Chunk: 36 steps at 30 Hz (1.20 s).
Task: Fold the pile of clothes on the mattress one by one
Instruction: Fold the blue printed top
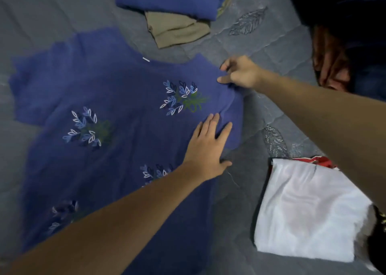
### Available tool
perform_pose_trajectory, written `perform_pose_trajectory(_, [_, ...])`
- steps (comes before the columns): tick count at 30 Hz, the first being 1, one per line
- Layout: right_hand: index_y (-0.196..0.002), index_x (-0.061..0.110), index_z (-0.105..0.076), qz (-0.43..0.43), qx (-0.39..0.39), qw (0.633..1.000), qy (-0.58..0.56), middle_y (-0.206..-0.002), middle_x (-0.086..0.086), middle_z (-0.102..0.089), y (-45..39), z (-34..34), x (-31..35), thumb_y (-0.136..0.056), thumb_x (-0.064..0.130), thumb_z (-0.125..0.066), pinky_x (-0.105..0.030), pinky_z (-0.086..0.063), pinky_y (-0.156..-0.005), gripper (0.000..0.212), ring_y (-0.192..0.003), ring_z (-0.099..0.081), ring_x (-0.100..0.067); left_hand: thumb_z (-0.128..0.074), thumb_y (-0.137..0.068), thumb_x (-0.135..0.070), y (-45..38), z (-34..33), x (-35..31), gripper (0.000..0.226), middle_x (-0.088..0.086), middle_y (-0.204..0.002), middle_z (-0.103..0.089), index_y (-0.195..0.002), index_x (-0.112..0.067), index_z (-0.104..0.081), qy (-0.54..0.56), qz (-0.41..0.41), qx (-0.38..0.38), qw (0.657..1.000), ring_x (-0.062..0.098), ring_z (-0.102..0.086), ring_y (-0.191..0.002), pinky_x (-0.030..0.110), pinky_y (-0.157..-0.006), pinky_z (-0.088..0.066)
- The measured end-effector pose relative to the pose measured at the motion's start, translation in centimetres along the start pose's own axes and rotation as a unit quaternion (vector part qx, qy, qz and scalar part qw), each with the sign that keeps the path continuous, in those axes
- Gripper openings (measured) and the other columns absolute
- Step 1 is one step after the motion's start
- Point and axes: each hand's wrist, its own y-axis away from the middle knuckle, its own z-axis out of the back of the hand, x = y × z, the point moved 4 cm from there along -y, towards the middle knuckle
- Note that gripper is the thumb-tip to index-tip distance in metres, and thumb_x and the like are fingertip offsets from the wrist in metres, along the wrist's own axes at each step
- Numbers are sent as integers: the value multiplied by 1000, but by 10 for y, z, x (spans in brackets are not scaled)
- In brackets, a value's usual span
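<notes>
A blue embroidered top (108,116) lies spread at the middle of the mattress (261,45). Right hand (240,72) fingers pinch its shoulder; left hand (206,147) presses flat, fingers straight. Keeping the cloth taut should give a clean fold.

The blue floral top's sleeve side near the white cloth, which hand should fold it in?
Right, probably. The right hand already pinches the blue floral top at that shoulder edge, while the left hand lies flat on the fabric, anchoring it.
</notes>
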Motion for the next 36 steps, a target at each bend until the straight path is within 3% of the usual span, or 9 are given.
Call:
perform_pose_trajectory(3, [-74, 12, -58, 12, 29, 999, 29, -77, -11, -51, 8, 2, -10, -90, 21, -80, -33, -37, -66, 29, -70, -44, -18, -69, -88, -56, 6, -21, -20, 105, 20, -172, 4, -166, -17, -10, -29, 54, -32, 998, 39, 3, -159, 56, -127, -14])
perform_pose_trajectory(7, [-81, 13, -59, 24, 33, 999, -14, -75, -11, -47, 25, 6, -17, -102, 36, -65, -30, -32, -54, 32, -61, -41, -14, -69, -86, -29, -5, -13, -30, 54, 17, -157, -40, -136, -15, -54, -8, 99, -141, 985, 38, -38, -144, 53, -109, -38])
perform_pose_trajectory(12, [-71, 17, -51, 61, 19, 996, -66, -66, -3, -51, 38, 12, -14, -105, 36, -60, -26, -36, -54, 39, -55, -47, -7, -65, -97, -23, -10, 13, -30, 11, 8, -119, -55, -101, -13, -62, 60, 99, -282, 952, 29, -50, -100, 42, -77, -41])
perform_pose_trajectory(16, [-72, 20, -47, 70, 7, 997, -40, -68, -2, -52, 38, 22, -11, -97, 36, -73, -32, -41, -64, 39, -64, -49, -14, -54, -106, -24, 0, 23, -37, 15, 6, -106, -54, -100, -11, -58, 154, 86, -303, 936, 27, -50, -88, 40, -71, -40])
perform_pose_trajectory(20, [-82, 20, -55, 38, -8, 991, 125, -85, -5, -64, 39, 24, -30, -89, 40, -79, -37, -50, -83, 32, -84, -61, -25, -69, -88, -30, -2, 3, -40, 28, 3, -113, -52, -109, -18, -55, 71, 120, -204, 969, 26, -49, -96, 41, -75, -43])
perform_pose_trajectory(24, [-91, 22, -56, 24, 11, 995, 91, -81, 1, -61, 45, 23, -55, -85, 38, -83, -38, -50, -79, 32, -76, -56, -21, -71, -74, -19, -12, -5, -55, 45, 7, -120, -50, -116, -19, -53, -36, 98, -144, 984, 30, -48, -102, 41, -79, -40])
perform_pose_trajectory(29, [-96, 23, -56, 66, 34, 997, -26, -79, -4, -58, 63, 31, -59, -95, 7, -69, -30, -45, -70, 21, -69, -50, -15, -76, -63, -1, -27, -1, -56, 51, 9, -106, -55, -107, -16, -53, -71, 115, -165, 977, 31, -52, -87, 39, -67, -33])
perform_pose_trajectory(33, [-92, 20, -63, 59, 57, 990, -116, -69, -2, -57, 81, 35, -37, -97, -6, -50, -21, -39, -51, 29, -56, -47, -9, -65, -84, -9, -20, 13, -45, 18, -1, -82, -56, -95, -15, -52, 93, 118, -240, 959, 28, -55, -72, 39, -64, -36])
perform_pose_trajectory(36, [-94, 8, -69, 8, 116, 980, -163, -56, 4, -56, 86, 34, -19, -92, -13, -36, -20, -47, -44, 40, -45, -50, -6, -59, -94, -13, 1, 19, -30, 13, -4, -68, -53, -91, -15, -47, 321, 206, -262, 886, 16, -52, -60, 36, -58, -38])
